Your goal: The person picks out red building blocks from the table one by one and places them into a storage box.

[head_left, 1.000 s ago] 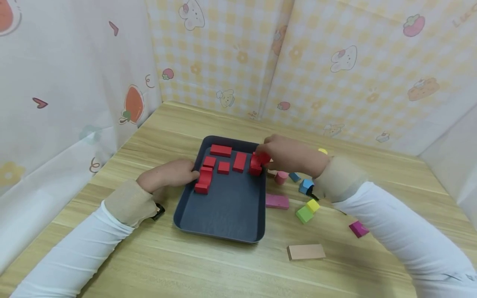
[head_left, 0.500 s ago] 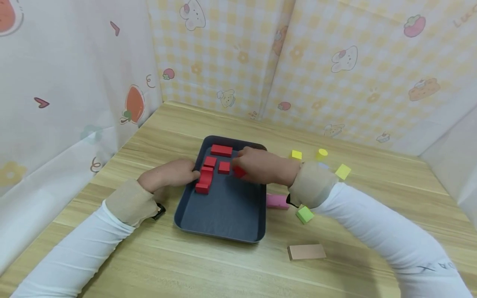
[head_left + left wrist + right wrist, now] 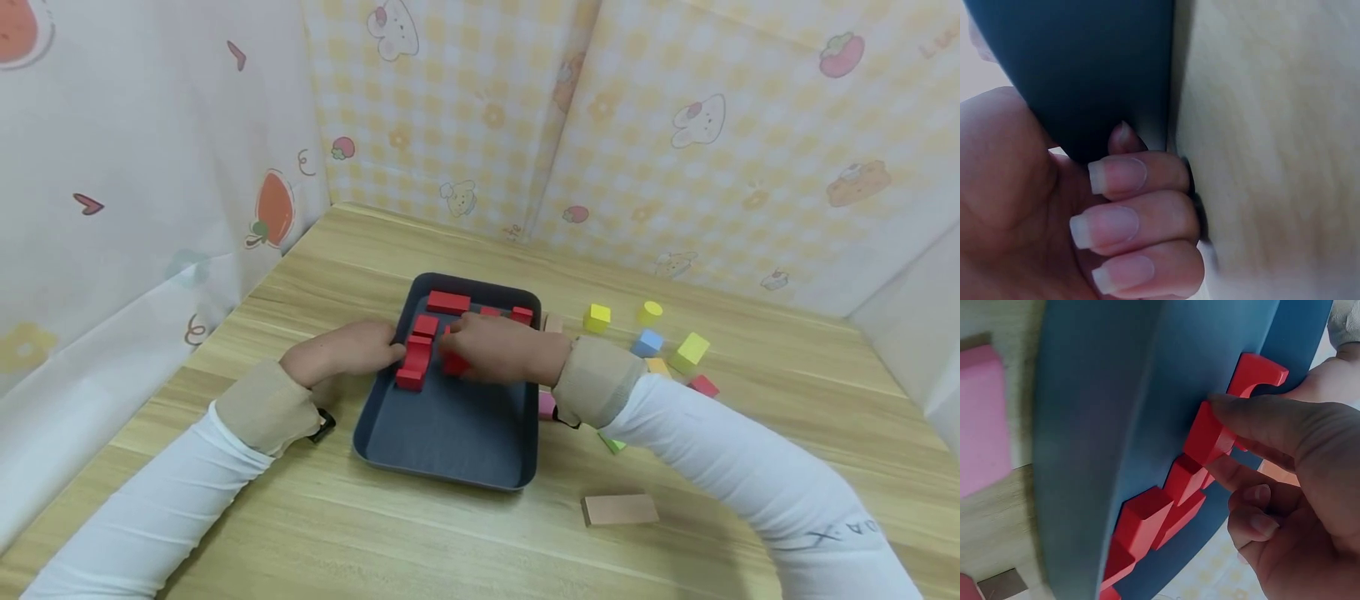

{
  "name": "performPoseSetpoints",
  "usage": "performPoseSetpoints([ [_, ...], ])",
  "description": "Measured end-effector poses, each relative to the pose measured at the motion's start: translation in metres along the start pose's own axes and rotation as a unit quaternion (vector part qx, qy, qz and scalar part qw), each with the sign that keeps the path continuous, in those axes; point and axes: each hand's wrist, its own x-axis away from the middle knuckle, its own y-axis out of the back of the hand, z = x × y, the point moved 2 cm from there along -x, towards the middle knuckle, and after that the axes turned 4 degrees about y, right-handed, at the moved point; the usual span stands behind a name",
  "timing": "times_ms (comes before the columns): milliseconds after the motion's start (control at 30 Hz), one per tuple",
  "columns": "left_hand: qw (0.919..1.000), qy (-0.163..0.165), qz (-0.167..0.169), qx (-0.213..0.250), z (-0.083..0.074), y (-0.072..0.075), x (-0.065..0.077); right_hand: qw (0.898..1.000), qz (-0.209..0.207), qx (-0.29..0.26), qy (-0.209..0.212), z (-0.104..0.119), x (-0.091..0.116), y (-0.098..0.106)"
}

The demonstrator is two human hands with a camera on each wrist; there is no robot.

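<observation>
A dark blue-grey tray [image 3: 450,471] holds several red wooden blocks. My left hand [image 3: 348,354] grips its left wall [image 3: 1097,69], fingers curled outside it and thumb at the rim. Over the tray's middle, my right hand [image 3: 506,346] pinches a red block [image 3: 1207,437] between thumb and fingertip. Near the left wall lies a red block with a curved hollow [image 3: 417,358], a small red block [image 3: 426,326] directly behind it. A long red block [image 3: 448,302] sits at the far end. More red blocks are partly hidden behind the right hand.
Right of the tray lie yellow blocks [image 3: 597,317], a yellow cylinder [image 3: 650,312], a blue block [image 3: 647,343] and a red piece [image 3: 703,386]. A pink block [image 3: 982,419] is close beside the tray's right wall. Nearer the front is a flat wooden block [image 3: 620,509].
My right hand has moved from the tray's right rim leftward to its middle, a red piece in its fingers throughout. The left hand has stayed on the tray's left side.
</observation>
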Motion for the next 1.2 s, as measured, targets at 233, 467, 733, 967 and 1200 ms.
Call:
performPoseSetpoints([
  [233,1.0000,-0.001,0.005,0.001,-0.0011,0.0010,0.0005,1.000,0.005,0.003,-0.006,0.0024,-0.0028,0.0016],
  [467,1.0000,0.001,0.005,-0.003,-0.0012,0.0014,0.0004,1.000,0.007,0.008,-0.002,-0.0001,-0.0036,-0.0023],
  [733,1.0000,-0.001,0.006,-0.002,-0.0014,0.0013,0.0007,1.000,0.011,0.011,0.002,0.0000,-0.0053,-0.0044],
  [967,1.0000,-0.001,0.006,-0.003,-0.0010,0.0012,0.0008,1.000,0.015,0.016,0.000,0.0008,-0.0064,-0.0054],
  [1200,1.0000,-0.002,0.004,-0.004,-0.0022,0.0027,0.0017,1.000,0.016,0.011,-0.009,0.0003,-0.0023,0.0014],
])
